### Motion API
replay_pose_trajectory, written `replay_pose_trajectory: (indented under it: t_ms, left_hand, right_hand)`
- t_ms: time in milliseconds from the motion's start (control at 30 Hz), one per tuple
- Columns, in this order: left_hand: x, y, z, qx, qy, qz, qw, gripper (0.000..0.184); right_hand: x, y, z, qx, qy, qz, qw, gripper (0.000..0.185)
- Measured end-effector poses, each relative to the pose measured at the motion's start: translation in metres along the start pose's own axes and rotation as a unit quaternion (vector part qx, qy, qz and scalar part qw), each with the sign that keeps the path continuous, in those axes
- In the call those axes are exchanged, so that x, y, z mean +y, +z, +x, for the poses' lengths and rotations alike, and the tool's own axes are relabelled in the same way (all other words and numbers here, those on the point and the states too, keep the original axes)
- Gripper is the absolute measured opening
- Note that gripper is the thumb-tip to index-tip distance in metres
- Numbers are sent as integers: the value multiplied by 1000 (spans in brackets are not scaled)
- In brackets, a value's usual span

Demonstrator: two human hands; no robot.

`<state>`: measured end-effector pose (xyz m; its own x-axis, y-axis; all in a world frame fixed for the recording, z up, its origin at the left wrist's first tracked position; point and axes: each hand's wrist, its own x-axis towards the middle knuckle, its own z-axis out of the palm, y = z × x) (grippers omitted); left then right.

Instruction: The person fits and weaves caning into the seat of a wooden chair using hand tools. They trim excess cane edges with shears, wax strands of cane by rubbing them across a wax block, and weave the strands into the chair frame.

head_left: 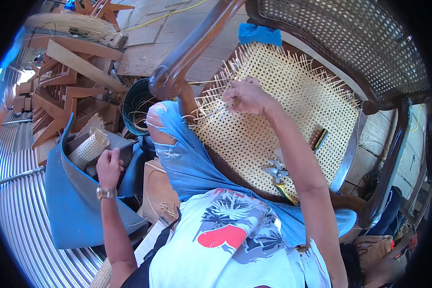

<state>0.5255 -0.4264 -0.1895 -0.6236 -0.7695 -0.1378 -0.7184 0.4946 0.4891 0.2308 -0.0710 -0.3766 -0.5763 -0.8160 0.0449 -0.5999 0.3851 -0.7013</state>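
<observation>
A sheet of woven cane (273,115) lies over the chair seat, its loose strand ends sticking out along the edges. Over its left edge is my right hand (247,97), fingers bent together near a thin strand; what they hold is too small to make out. My left hand (110,168), with a watch on the wrist, is curled at the left beside a roll of cane (89,148) and a blue sheet; its fingertips are partly hidden. Pruning shears (277,173) and a yellow-and-black tool (320,140) rest on the cane. A blue block (259,34) sits at its far edge.
The wooden armrest (187,48) rises at the seat's left, and the cane backrest (350,43) stands at the upper right. A dark green bucket (137,108) holds strands. Wooden parts (62,103) are stacked at the far left. Another person (377,259) is partly visible at the lower right.
</observation>
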Motion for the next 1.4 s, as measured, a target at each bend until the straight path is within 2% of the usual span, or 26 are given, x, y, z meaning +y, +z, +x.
replay_pose_trajectory:
  t_ms: [67,133,167,200,233,300,400,467,600,633,733,767,867,900,1000,1033,1133,1267,1400]
  left_hand:
    - [25,-8,-22,-159,-18,-64,985,30]
    - [76,31,-50,-253,51,-133,957,28]
    - [104,51,-60,-293,79,-108,947,34]
    - [118,82,-62,-312,157,-80,933,44]
    - [123,121,-63,-283,201,-68,936,39]
    - [127,185,-47,-198,277,56,939,44]
    - [120,232,-17,-220,219,185,933,46]
    - [115,239,-15,-197,221,185,937,46]
    - [116,237,-19,-173,237,175,940,42]
    - [106,242,-18,-118,283,171,936,35]
    - [97,222,-13,-67,337,141,928,33]
    - [96,212,-9,-64,316,171,931,32]
    - [84,202,-10,-68,326,190,923,31]
    - [84,200,-11,-57,339,186,920,33]
    - [90,188,-14,-49,354,176,917,37]
    - [93,185,-12,-50,359,185,914,38]
    - [95,182,-8,-51,373,198,905,39]
    - [99,185,-3,-38,384,177,906,39]
    - [115,181,-11,-60,375,129,916,33]
  right_hand:
    - [-3,1,-2,11,1,-19,1000,23]
    - [0,4,-3,17,15,-34,999,18]
    - [1,8,-1,18,19,-41,999,18]
    - [1,10,0,21,23,-49,998,19]
    - [-1,12,0,47,13,-56,997,16]
    - [-8,7,1,6,44,-48,998,13]
    - [-10,-5,8,-23,78,-28,996,11]
    - [-12,-5,9,-28,76,-7,997,11]
    - [-19,-7,23,-86,157,-84,980,15]
    - [-23,-3,30,-91,184,-119,971,21]
    - [-29,-10,35,-89,215,-185,955,41]
    - [-29,-15,33,-83,218,-199,952,48]
    - [-11,-26,17,-10,199,13,980,61]
    - [-7,-24,13,41,198,102,974,49]
    - [-14,-23,6,106,179,221,953,32]
    - [-21,-22,2,107,156,164,968,20]
    - [-6,2,7,73,16,37,997,21]
    - [-8,-12,22,-35,112,29,993,13]
    - [-12,-13,35,-76,134,-36,987,11]
